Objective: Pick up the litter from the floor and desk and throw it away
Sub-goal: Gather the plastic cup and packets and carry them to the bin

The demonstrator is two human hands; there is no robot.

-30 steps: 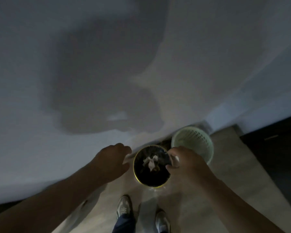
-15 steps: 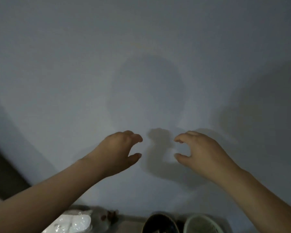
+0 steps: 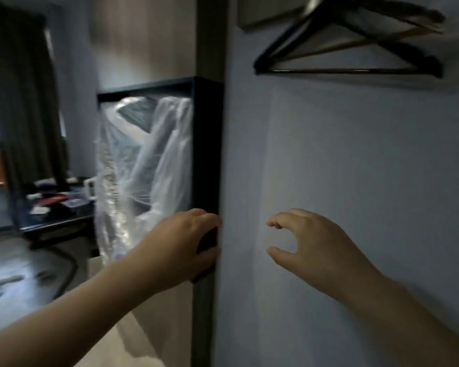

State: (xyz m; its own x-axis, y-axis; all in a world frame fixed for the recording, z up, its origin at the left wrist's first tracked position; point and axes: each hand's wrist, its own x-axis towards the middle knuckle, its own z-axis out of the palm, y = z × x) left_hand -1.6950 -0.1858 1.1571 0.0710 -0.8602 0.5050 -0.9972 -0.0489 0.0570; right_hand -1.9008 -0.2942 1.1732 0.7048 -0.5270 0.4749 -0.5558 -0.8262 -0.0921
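Observation:
My left hand (image 3: 180, 245) is raised in front of the edge of a black rack (image 3: 206, 144), fingers and thumb loosely curled, holding nothing. At the same height, my right hand (image 3: 310, 245) hovers before a pale wall (image 3: 368, 168), also loosely curled and empty. Far left, a dark desk (image 3: 56, 221) carries several small scattered items (image 3: 51, 201), too blurred to name. No bin is in view.
Clear plastic covers (image 3: 143, 168) hang inside the black rack. Black coat hangers (image 3: 350, 49) hang high on the wall at the right. A dark curtain (image 3: 24, 102) stands behind the desk. Floor (image 3: 24, 287) shows at lower left with a dark cable on it.
My view has swung up and left from the two bins on the floor to the wall, rack and desk. My right hand dropped its litter over the dark bin; both hands are raised and empty.

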